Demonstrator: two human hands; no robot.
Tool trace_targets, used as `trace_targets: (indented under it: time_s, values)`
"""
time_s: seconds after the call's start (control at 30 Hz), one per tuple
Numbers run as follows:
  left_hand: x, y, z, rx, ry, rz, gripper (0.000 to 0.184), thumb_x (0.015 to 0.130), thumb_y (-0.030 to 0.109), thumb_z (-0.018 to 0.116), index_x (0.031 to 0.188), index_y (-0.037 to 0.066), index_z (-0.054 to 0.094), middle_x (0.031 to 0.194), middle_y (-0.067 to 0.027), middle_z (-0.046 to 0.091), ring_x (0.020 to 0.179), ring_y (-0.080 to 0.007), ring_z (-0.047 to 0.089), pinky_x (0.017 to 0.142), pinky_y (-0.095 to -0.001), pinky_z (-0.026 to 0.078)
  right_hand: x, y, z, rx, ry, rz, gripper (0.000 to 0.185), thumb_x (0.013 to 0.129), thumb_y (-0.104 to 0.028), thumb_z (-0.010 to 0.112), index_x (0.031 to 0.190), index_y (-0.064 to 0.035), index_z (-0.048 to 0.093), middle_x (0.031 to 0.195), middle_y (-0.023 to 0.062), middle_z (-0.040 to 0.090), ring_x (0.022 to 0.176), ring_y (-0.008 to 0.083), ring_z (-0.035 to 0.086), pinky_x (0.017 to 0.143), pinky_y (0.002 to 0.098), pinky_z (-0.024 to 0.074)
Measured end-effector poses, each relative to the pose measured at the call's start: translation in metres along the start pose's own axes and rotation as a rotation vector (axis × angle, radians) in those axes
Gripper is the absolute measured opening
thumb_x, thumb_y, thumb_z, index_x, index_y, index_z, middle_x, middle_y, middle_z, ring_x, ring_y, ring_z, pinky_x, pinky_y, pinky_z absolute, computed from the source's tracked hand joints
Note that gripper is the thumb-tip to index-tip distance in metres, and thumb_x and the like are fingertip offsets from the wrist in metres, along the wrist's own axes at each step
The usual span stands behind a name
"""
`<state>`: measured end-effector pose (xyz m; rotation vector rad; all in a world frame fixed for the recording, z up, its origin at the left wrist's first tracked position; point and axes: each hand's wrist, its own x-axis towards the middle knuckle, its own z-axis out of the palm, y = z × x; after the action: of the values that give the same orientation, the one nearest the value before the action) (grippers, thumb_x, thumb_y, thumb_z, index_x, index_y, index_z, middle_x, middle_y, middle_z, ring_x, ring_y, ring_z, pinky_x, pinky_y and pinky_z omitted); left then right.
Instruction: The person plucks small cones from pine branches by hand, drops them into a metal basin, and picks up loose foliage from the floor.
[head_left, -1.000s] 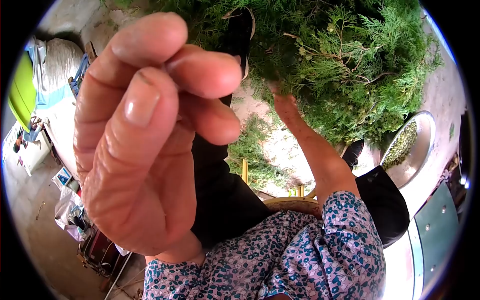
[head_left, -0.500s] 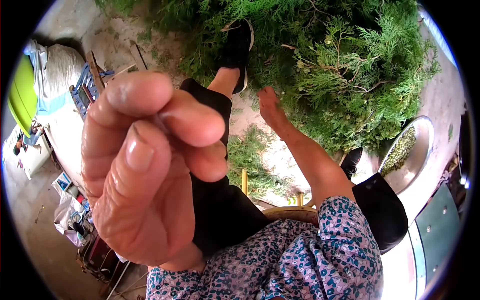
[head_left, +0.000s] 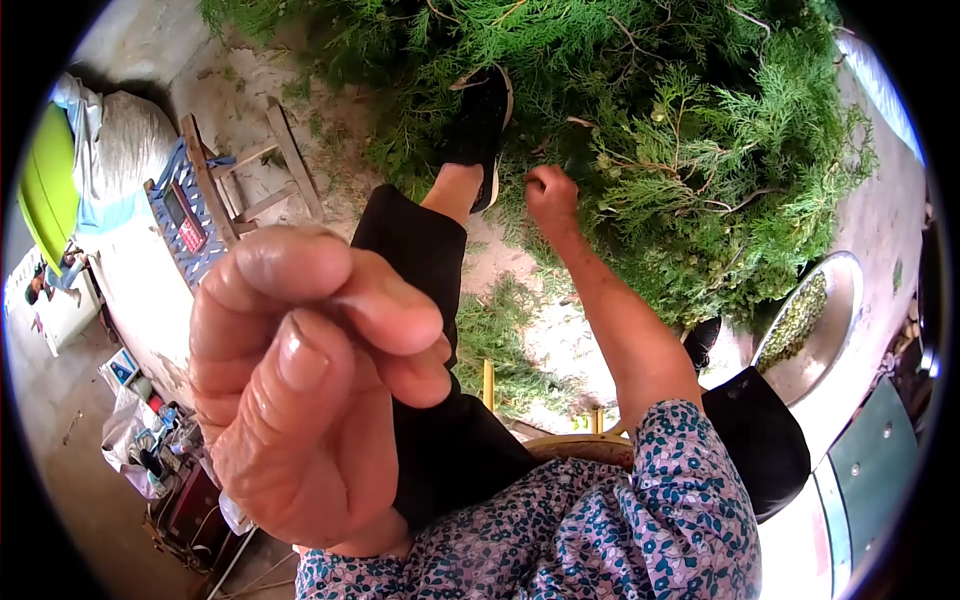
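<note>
My left hand is raised close to the camera, palm partly towards me. Its fingers are bent over and the thumb lies close to them; nothing shows between them. Farther off, my right hand hovers beside the pile of green conifer branches, its fingers curled into a loose fist. Whatever it may hold is too small or hidden. Small pale-green cones dot some of the branches. To the right, a wide metal basin contains many small green cones.
My legs are spread, one black shoe against the branches. On the left stand a wooden frame, a blue plastic lattice seat with a red phone-like object and a pale sack. Clutter lies lower left.
My left hand has dropped lower and slightly right in view, uncovering more of the wooden frame and red object. My right hand has shifted slightly right and turned, its fingers curled.
</note>
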<state>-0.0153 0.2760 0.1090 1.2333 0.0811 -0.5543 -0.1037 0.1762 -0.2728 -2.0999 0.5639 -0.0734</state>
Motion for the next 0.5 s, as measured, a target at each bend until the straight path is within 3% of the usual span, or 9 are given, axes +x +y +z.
trace_targets:
  time_s: [0.07, 0.13, 0.2, 0.27, 0.5]
  values:
    - [-0.001, 0.001, 0.000, 0.011, 0.001, -0.009, 0.017, 0.090, 0.009, 0.043, 0.106, 0.002, 0.045, 0.085, -0.0091, 0.053, 0.062, -0.0136, 0.046, 0.065, -0.0303, 0.037, 0.022, -0.004, 0.005, 0.080, 0.079, 0.032, 0.013, 0.072, -0.002, 0.053, 0.079, -0.0064, 0.063, 0.079, 0.0130, 0.056, 0.074, 0.0318, 0.057, 0.067, 0.0381, 0.0464]
    - [-0.003, 0.002, -0.001, 0.027, -0.001, -0.017, 0.017, 0.090, 0.009, 0.043, 0.105, 0.002, 0.044, 0.084, -0.0094, 0.053, 0.061, -0.0138, 0.046, 0.064, -0.0306, 0.038, 0.044, -0.004, 0.018, -0.040, 0.211, -0.023, 0.012, 0.071, -0.001, 0.054, 0.078, -0.0055, 0.062, 0.079, 0.0129, 0.056, 0.077, 0.0314, 0.056, 0.068, 0.0390, 0.0460]
    - [-0.004, 0.001, 0.000, 0.008, 0.025, -0.012, 0.016, 0.089, 0.009, 0.044, 0.104, 0.002, 0.045, 0.083, -0.0097, 0.053, 0.060, -0.0142, 0.046, 0.063, -0.0315, 0.038, 0.056, -0.002, 0.021, -0.033, 0.160, -0.068, 0.017, 0.071, 0.000, 0.053, 0.085, -0.0041, 0.061, 0.086, 0.0160, 0.053, 0.080, 0.0336, 0.056, 0.069, 0.0404, 0.0459]
    - [-0.005, 0.002, 0.000, -0.004, 0.019, -0.006, 0.015, 0.089, 0.008, 0.045, 0.103, 0.002, 0.045, 0.081, -0.0101, 0.054, 0.059, -0.0147, 0.047, 0.062, -0.0323, 0.038, 0.064, 0.000, 0.024, -0.253, -0.014, -0.028, 0.022, 0.072, 0.001, 0.052, 0.092, -0.0026, 0.059, 0.091, 0.0195, 0.049, 0.081, 0.0368, 0.054, 0.069, 0.0421, 0.0455]
    - [-0.005, 0.002, 0.000, -0.017, -0.020, -0.038, 0.017, 0.089, 0.009, 0.046, 0.104, 0.002, 0.046, 0.079, -0.0107, 0.054, 0.055, -0.0154, 0.047, 0.060, -0.0335, 0.038, 0.054, 0.004, 0.012, -0.422, -0.179, -0.180, 0.024, 0.073, 0.002, 0.050, 0.095, -0.0017, 0.057, 0.092, 0.0186, 0.048, 0.081, 0.0387, 0.052, 0.068, 0.0443, 0.0449]
